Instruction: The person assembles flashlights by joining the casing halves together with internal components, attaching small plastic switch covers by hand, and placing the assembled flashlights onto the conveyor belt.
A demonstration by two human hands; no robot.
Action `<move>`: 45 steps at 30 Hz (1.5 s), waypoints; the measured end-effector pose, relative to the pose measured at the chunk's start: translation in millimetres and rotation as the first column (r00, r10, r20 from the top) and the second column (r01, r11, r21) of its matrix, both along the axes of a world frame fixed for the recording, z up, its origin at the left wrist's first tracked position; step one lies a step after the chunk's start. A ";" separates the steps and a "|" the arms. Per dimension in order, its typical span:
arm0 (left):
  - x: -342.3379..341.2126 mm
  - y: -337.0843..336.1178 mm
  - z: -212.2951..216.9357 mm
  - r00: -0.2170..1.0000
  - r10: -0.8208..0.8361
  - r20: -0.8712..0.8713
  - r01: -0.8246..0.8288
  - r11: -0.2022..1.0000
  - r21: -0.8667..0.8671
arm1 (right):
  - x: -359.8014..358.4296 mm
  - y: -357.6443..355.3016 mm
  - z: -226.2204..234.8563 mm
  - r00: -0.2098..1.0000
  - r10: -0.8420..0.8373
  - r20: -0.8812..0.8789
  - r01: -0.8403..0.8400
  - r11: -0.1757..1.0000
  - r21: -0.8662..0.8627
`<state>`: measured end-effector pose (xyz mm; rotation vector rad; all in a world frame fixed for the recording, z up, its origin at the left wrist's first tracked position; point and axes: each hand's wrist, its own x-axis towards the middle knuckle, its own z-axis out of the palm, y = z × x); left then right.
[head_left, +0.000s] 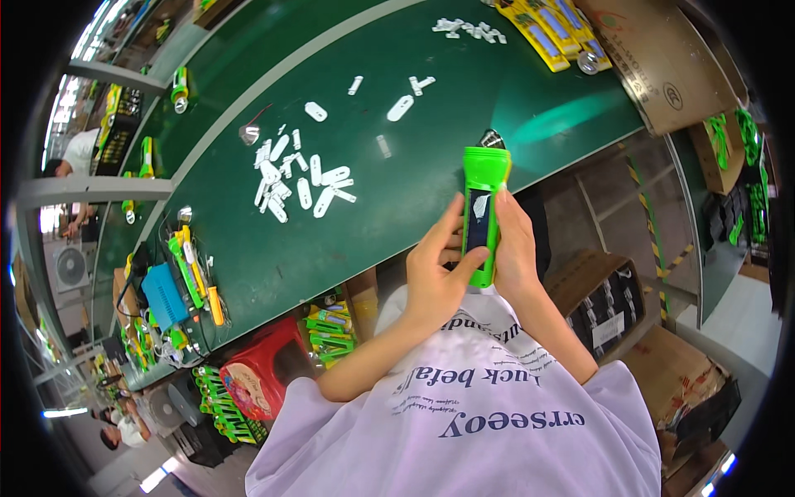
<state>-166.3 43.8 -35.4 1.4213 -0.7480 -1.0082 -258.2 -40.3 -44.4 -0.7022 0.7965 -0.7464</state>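
Note:
Both hands hold a bright green flashlight (pixel 476 170) upright in front of my body, at the table's near edge. A dark rectangular panel is set in its handle. My left hand (pixel 439 261) wraps the left side, its thumb lying across the lower handle. Along the right side, my right hand (pixel 515 244) closes round the handle, its fingertips partly hidden behind it. Just beyond the flashlight's wide head is a shiny reflector (pixel 492 138); whether it is attached cannot be made out. A greenish patch of light falls on the table to the right.
On the green table (pixel 431 182) lie several white oval plastic pieces (pixel 273 178) and a loose reflector (pixel 249 132). Yellow packages (pixel 546 37) and a cardboard box (pixel 654 66) stand far right. A blue box (pixel 166 296) and a yellow-handled tool (pixel 215 306) lie left, above a red stool (pixel 257 373).

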 end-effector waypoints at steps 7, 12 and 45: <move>4.4 -1.6 -1.6 0.838 -0.015 0.546 0.037 0.999 -0.030 | 1.0 1.8 12.1 0.982 0.080 -0.169 -0.102 0.986 -0.130; 33.6 -2.1 11.8 0.674 -0.249 0.695 0.294 0.954 0.056 | 2.3 -0.8 11.1 0.970 0.115 -0.215 -0.138 0.986 -0.096; 116.5 -35.9 9.0 0.172 -0.170 0.970 0.393 0.915 0.091 | -22.9 -0.9 11.9 0.982 -0.005 -0.189 0.003 1.000 -0.011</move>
